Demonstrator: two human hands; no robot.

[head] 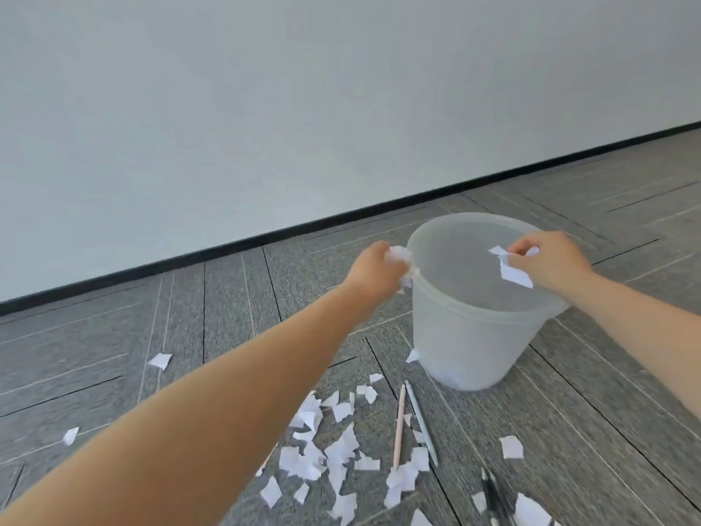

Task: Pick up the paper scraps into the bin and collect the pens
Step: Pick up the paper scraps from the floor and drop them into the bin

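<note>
Head camera, looking down along two bare forearms: a person reaches over a translucent white plastic bin [470, 336] standing on grey striped carpet tiles [113, 336] near a pale wall with a black skirting board [227, 244]. The left hand [373, 265] is closed around a crumpled wad of white paper [401, 258] held right at the bin's near-left rim, apparently so that the load will fall inside and not onto the floor. The right hand [550, 260] hovers over the open mouth, fingers pinched on a flat torn white paper piece [512, 269] that hangs below them, judged ready for release. Most of the job lies ahead: a dense scatter of white paper scraps [326, 449] covers the carpet in front of the bin (with a few strays well off to the left). Among them lie a slim beige pen [399, 425] and a pale blue-grey pen [421, 421], side by side and just in front of the bin's base, while a black pen [493, 495] sits near the bottom edge. None of the pens is collected yet.
</note>
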